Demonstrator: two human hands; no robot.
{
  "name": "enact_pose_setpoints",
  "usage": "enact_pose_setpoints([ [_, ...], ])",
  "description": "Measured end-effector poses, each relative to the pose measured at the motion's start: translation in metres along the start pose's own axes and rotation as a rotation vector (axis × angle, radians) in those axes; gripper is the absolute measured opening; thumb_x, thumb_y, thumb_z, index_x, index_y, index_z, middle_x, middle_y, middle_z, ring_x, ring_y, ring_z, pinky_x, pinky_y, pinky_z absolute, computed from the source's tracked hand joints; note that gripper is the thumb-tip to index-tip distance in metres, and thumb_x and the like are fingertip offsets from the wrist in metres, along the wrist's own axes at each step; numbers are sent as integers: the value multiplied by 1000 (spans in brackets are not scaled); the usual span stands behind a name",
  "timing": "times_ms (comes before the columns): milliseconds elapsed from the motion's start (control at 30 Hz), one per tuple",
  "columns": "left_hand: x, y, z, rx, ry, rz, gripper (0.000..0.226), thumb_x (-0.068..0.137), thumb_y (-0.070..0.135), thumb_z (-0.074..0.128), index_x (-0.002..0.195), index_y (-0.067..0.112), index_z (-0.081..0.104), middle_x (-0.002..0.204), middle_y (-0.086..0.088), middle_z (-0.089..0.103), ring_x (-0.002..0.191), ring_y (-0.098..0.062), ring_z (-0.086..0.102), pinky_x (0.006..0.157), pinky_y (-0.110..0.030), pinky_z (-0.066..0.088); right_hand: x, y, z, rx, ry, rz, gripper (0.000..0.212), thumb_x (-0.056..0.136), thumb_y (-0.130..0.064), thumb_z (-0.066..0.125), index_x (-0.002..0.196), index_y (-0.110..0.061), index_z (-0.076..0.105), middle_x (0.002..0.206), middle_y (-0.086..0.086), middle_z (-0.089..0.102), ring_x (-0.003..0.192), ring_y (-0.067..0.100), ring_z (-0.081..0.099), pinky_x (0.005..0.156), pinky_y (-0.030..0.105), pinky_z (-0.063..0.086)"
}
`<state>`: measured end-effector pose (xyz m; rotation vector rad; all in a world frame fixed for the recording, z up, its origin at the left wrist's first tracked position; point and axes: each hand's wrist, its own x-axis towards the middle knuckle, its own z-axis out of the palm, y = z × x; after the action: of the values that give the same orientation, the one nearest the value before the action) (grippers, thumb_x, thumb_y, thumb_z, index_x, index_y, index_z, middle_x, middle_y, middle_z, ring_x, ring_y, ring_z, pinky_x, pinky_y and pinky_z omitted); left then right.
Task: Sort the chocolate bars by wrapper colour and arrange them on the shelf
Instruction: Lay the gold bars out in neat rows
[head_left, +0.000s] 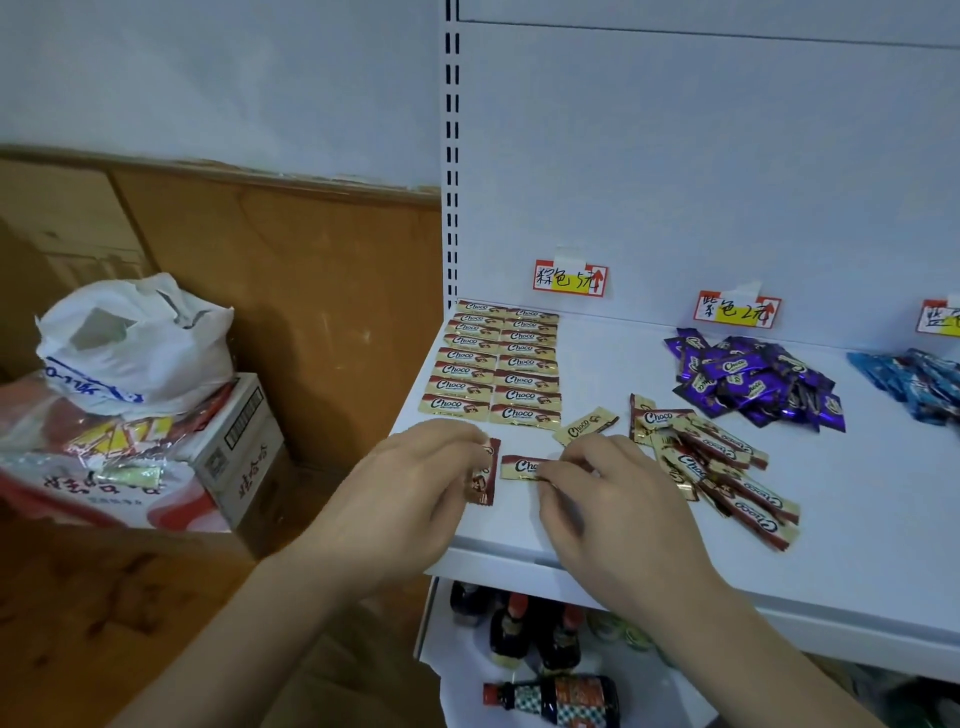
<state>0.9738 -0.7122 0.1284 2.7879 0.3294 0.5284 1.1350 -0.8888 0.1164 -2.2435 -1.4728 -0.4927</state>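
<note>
With my left hand (415, 467) pinching one brown bar (482, 475) and my right hand (597, 483) pinching another (522, 466) on the shelf (857, 493), I'd square both against the tidy brown rows (493, 364).

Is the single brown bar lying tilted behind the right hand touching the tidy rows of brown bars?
Apart. In the head view, white shelf shows between the tilted brown bar and the nearest bar of the tidy rows.
</note>
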Motion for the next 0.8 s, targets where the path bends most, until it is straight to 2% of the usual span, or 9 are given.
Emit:
enact_pose_setpoints([
  [33, 0, -3, 0, 42, -56, 53, 33, 106, 28, 47, 132, 26, 67, 143, 12, 60, 137, -8, 50, 112, -33, 47, 0, -1, 1, -6, 0, 3, 30, 97, -33, 52, 101, -21, 79, 95, -2, 64, 87, 23, 58, 70, 38, 51],
  [100, -1, -6, 1, 128, -67, 81, 42, 107, 40, 37, 133, 28, 68, 142, 12, 61, 134, -9, 52, 111, -34, 45, 0, -1, 0, -12, -11, 11, 30, 96, -33, 52, 102, -21, 79, 96, -1, 65, 88, 24, 58, 70, 38, 51],
  [200, -4, -4, 0, 212, 9, -50, 52, 109, 55, 31, 129, 32, 72, 131, 11, 66, 124, -13, 57, 101, -36, 50, 1, -2, -1, -18, -45, 17, 33, 97, -37, 50, 107, -22, 78, 99, -1, 64, 91, 24, 58, 74, 39, 52],
  [333, 1, 7, 7, 268, 7, -173, 64, 101, 62, 25, 137, 30, 67, 128, 6, 65, 123, -16, 55, 89, -32, 55, 8, -6, 1, -23, -96, 16, 40, 99, -46, 48, 114, -21, 76, 105, -1, 63, 99, 24, 58, 81, 43, 53],
  [400, 1, 10, 10, 291, 25, -196, 62, 104, 62, 26, 138, 29, 65, 127, 5, 66, 120, -17, 59, 87, -33, 57, 9, -10, 1, -31, -101, 27, 43, 99, -48, 47, 118, -20, 74, 109, 1, 62, 102, 26, 57, 82, 44, 54],
  [500, -4, 6, 14, 285, 74, -153, 51, 104, 58, 38, 127, 27, 70, 125, 5, 68, 119, -19, 61, 91, -38, 55, 8, -14, -1, -52, -144, 29, 47, 100, -54, 44, 122, -23, 71, 110, 0, 60, 103, 25, 56, 79, 42, 52],
  [633, -4, 5, 14, 327, 35, -178, 61, 102, 64, 30, 126, 27, 73, 127, 5, 70, 119, -19, 64, 94, -38, 56, 12, -17, -2, -77, -189, 28, 52, 101, -59, 37, 121, -26, 72, 109, -2, 59, 103, 23, 54, 78, 42, 50],
  [800, 4, 5, 12, 299, -23, -235, 78, 98, 68, 14, 140, 26, 64, 141, 4, 62, 132, -20, 52, 105, -40, 50, 18, -20, 0, -83, -205, 51, 56, 100, -61, 34, 120, -26, 72, 111, -2, 58, 104, 24, 54, 82, 43, 51],
])
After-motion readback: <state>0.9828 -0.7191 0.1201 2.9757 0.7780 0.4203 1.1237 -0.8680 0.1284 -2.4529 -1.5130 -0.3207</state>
